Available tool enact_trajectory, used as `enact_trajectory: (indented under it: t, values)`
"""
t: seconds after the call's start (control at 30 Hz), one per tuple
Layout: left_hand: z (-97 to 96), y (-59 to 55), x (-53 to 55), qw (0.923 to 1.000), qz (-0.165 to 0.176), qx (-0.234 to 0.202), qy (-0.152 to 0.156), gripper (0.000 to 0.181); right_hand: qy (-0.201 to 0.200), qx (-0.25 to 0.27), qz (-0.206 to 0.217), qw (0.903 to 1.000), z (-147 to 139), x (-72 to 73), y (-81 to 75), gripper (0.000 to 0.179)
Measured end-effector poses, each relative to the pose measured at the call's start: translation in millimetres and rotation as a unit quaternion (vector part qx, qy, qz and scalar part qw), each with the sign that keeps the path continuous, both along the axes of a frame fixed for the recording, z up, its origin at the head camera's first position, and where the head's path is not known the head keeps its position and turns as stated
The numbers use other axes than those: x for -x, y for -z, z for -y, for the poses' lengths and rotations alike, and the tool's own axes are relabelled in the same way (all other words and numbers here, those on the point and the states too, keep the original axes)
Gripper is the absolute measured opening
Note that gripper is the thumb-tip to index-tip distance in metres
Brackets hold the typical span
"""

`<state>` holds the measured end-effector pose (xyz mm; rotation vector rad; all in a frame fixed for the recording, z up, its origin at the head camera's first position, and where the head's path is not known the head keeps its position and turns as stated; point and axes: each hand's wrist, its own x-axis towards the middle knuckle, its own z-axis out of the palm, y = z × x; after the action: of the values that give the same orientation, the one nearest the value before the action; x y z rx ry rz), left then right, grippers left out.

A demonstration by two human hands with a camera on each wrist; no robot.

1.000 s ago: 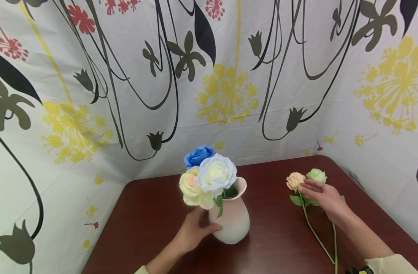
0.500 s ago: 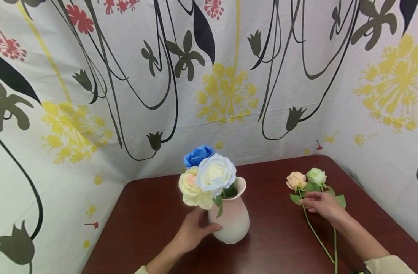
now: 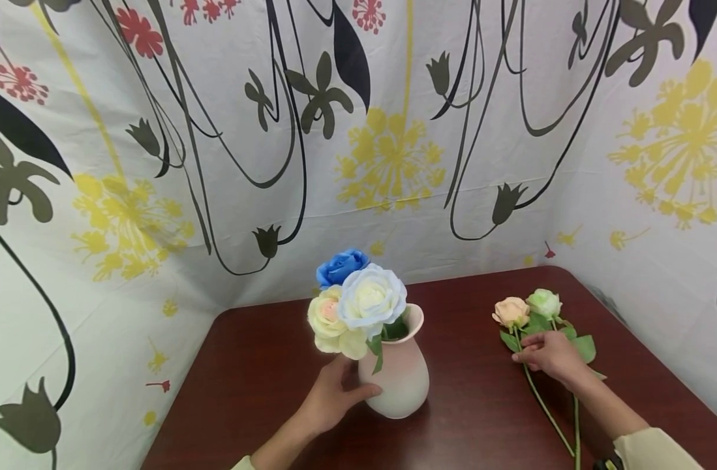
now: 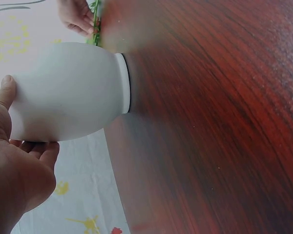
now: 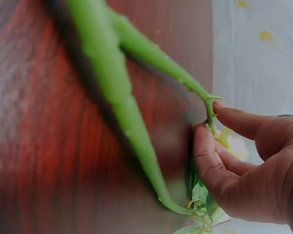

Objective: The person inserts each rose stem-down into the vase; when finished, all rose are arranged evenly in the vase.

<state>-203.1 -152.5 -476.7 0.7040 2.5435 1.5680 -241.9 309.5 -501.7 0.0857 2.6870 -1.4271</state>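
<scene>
My left hand (image 3: 327, 397) grips the side of a whitish, pink-tinged vase (image 3: 400, 385), thumb in front and fingers behind it. Upright on the table, the vase holds a blue rose (image 3: 340, 266), a pale blue rose (image 3: 371, 299) and a cream rose (image 3: 330, 320). Over on the right, my right hand (image 3: 550, 356) pinches the stem of a peach rose (image 3: 512, 312) just below its leaves. The right wrist view shows the thumb and fingertips about that thin stem (image 5: 173, 68). A pale green rose (image 3: 544, 303) lies beside it, its stem partly behind my right forearm.
The dark red wooden table (image 3: 252, 372) has rounded back corners. White cloth (image 3: 229, 163) printed with flowers and leaves hangs close behind it and along both sides.
My right hand has come down from over the rose heads to the peach rose's stem and now pinches it. The left hand and the vase stay in place.
</scene>
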Motion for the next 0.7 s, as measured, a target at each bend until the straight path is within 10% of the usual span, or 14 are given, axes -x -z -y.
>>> enact_trajectory:
  t: [0.7]
  values:
    - [0.1, -0.1, -0.4, 1.0000, -0.003, -0.002, 0.003, 0.065, -0.004, 0.048, -0.009, 0.9988, 2, -1.8, -13.7, 0.024]
